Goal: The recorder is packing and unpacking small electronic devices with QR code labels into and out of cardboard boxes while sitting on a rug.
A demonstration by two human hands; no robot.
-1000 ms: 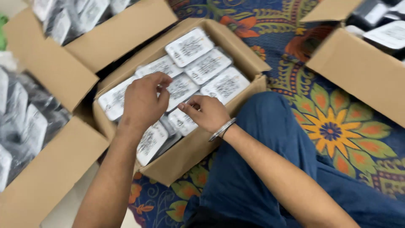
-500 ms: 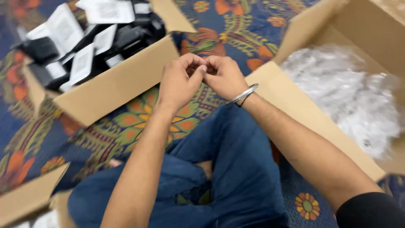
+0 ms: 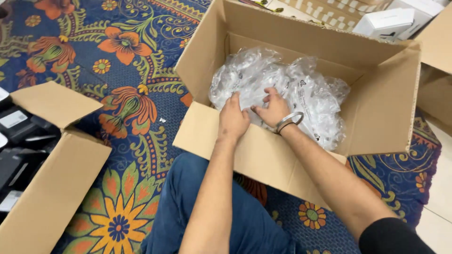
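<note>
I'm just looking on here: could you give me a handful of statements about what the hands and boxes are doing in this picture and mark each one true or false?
1. Both hands reach into the big open cardboard box. True.
2. That box is filled with clear plastic bags. True.
3. The right hand wears a thick glove. False: it is bare, with a metal bangle at the wrist.
4. The left hand rests on the floral rug. False: it is over the box's front flap, fingers at the plastic.
5. The box at the left holds dark items with white labels. True.
6. The person wears red trousers. False: they are blue.
</note>
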